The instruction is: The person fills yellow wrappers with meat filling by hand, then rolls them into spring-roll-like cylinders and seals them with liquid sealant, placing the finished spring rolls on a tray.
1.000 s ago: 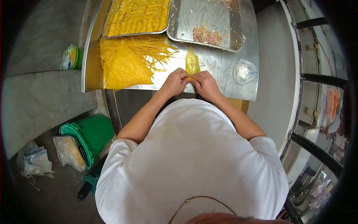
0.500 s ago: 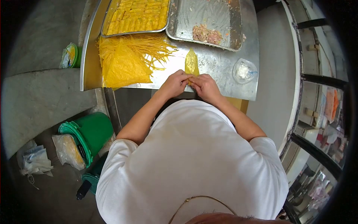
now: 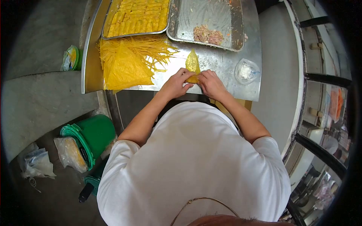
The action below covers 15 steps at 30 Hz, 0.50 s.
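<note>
A yellow wrapper sheet [image 3: 192, 62] lies on the metal table near its front edge, its pointed end away from me and its near part folded into a roll. My left hand [image 3: 176, 83] grips the left end of that roll, and my right hand [image 3: 212, 83] grips the right end. To the left is a stack of yellow wrapper sheets [image 3: 126, 67] with shredded edges. Behind the hands, a metal tray [image 3: 184, 35] holds a heap of pinkish filling [image 3: 208, 35]. Another tray [image 3: 130, 34] is packed with yellow rolls [image 3: 141, 19].
A small clear bowl of white paste [image 3: 246, 72] stands at the right of the metal table [image 3: 226, 88]. On the floor at left are a green bucket [image 3: 94, 135], a plastic bag [image 3: 37, 162] and a smaller green container [image 3: 78, 58]. Black bars run along the right.
Both hands have parted slightly toward the ends of the wrapper, showing a folded roll between them. The far tip of the wrapper remains flat.
</note>
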Available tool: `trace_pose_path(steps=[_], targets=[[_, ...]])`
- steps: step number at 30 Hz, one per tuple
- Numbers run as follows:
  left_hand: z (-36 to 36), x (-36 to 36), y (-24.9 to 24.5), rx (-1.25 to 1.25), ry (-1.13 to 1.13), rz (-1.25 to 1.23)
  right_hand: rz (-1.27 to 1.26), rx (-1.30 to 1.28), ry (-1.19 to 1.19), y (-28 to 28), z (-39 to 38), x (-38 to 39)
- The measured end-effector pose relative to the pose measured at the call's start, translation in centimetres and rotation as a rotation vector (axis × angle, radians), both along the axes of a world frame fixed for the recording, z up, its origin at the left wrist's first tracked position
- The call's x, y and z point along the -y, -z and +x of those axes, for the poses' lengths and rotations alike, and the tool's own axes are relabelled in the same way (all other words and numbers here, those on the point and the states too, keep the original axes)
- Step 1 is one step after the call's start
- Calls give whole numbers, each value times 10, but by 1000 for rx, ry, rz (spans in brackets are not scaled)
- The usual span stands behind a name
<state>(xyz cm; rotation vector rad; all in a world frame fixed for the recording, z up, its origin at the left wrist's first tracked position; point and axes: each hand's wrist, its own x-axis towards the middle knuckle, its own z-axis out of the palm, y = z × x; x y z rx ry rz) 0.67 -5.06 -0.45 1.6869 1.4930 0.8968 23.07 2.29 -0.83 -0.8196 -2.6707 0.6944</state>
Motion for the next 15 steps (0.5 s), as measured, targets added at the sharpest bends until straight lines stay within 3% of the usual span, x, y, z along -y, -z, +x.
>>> trace_pose_path(steps=[2, 5, 8, 10, 15], targets=[[-2, 0, 11, -55, 57, 152, -33, 59, 26, -7, -5, -1], [-3, -3, 26, -98, 72, 131, -86, 134, 43, -13, -9, -4], [-1, -7, 39, -132, 19, 112, -71, -49, 58, -7, -6, -3], [3, -11, 32, -131, -2, 105, 79, -102, 36, -3, -4, 0], [2, -9, 13, -88, -20, 120, 110, -33, 44, 11, -9, -7]])
